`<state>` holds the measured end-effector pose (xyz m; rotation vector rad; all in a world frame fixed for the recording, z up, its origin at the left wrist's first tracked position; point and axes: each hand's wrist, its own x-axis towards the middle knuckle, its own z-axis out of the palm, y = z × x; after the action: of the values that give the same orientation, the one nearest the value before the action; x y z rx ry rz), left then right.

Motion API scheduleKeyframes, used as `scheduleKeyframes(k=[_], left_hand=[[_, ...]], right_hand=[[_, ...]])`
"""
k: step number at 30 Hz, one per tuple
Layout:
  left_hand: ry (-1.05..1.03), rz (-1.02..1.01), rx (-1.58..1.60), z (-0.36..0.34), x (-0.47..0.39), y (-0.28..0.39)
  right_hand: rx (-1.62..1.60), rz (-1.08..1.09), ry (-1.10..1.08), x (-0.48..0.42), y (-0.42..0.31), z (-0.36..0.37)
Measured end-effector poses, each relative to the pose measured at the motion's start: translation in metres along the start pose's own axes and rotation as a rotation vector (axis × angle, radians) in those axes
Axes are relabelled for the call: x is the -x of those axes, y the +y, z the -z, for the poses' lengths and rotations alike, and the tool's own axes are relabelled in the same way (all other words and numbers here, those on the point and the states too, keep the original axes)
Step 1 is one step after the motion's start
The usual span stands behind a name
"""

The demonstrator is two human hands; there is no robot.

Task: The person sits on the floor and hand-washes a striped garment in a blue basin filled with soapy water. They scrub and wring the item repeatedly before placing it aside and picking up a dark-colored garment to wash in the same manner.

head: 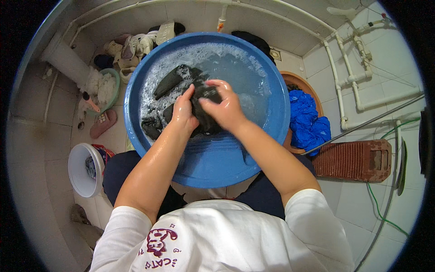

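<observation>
A large blue plastic washtub [206, 176] stands between my knees, holding cloudy, sudsy water. A dark wet garment [205, 124] is bunched up in it, just behind the tub's moulded washboard ridges [212, 145]. From the left, my left hand [183, 110] grips the cloth, its fingers pointing away from me. Opposite it, my right hand [227, 106] has part of the same garment between its thumb and curled fingers. Both hands are wet. More dark cloth [168, 82] floats at the left among the foam; whether it is the same piece is unclear.
An orange-brown basin [314, 91] with blue fabric [306, 117] stands right of the tub, near a brown washboard [351, 159]. At left are a white bucket [80, 170], a pink slipper [103, 123] and a green basin [114, 80]. Shoes [136, 47] line the back wall below white pipes [265, 11].
</observation>
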<state>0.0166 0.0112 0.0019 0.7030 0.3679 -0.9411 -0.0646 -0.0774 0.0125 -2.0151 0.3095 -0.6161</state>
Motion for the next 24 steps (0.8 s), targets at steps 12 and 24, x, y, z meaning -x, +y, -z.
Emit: scheduleKeyframes(k=[12, 24], left_hand=[[0.050, -0.020, -0.164, -0.001, 0.019, -0.022], [-0.310, -0.059, -0.679, 0.003, 0.020, -0.027]], right_hand=[[0.159, -0.059, 0.170, 0.008, 0.016, -0.016], [0.293, -0.274, 0.227, -0.009, 0.061, 0.016]])
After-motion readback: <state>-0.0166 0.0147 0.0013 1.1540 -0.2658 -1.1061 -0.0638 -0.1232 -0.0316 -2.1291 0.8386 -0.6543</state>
